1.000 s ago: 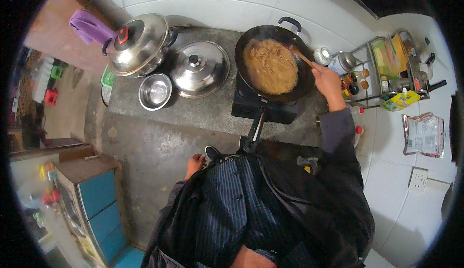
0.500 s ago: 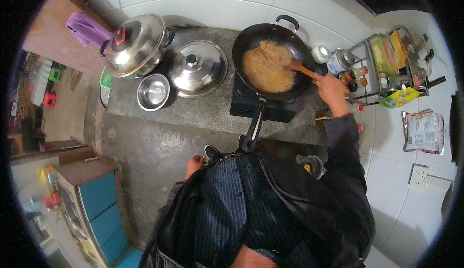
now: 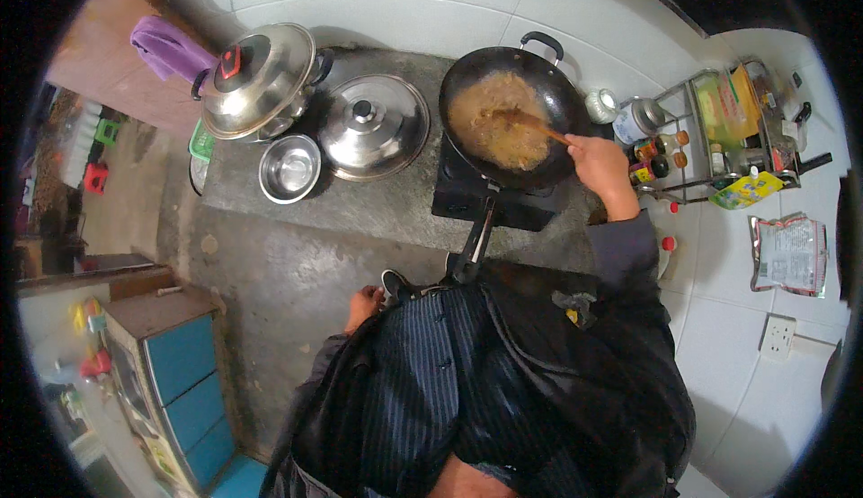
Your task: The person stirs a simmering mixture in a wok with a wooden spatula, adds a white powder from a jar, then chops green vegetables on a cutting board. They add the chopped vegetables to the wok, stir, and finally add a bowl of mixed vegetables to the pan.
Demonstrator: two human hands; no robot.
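Observation:
My right hand [image 3: 600, 170] is wrapped round the handle of a wooden spatula [image 3: 543, 129], whose blade dips into brown, saucy food [image 3: 512, 146]. That food lies in a black wok [image 3: 562, 102] on a black stove [image 3: 457, 200]. The wok's long handle points back toward my body, and a small loop handle sits on its far rim. Down by my left side hangs my left hand [image 3: 364, 304], fingers curled in, with nothing seen in them; it is away from the counter.
Left of the wok are a domed steel lid [image 3: 382, 143], a steel bowl [image 3: 289, 169] and a lidded steel pot [image 3: 261, 93]. Jars and bottles [image 3: 643, 119] stand close by my right hand, beside a wire rack [image 3: 692, 107]. A blue-fronted cabinet [image 3: 184, 363] stands at lower left.
My right hand has moved slightly down and left, and the spatula's blade has swept leftward through the food to the wok's middle. My left hand stays by my side.

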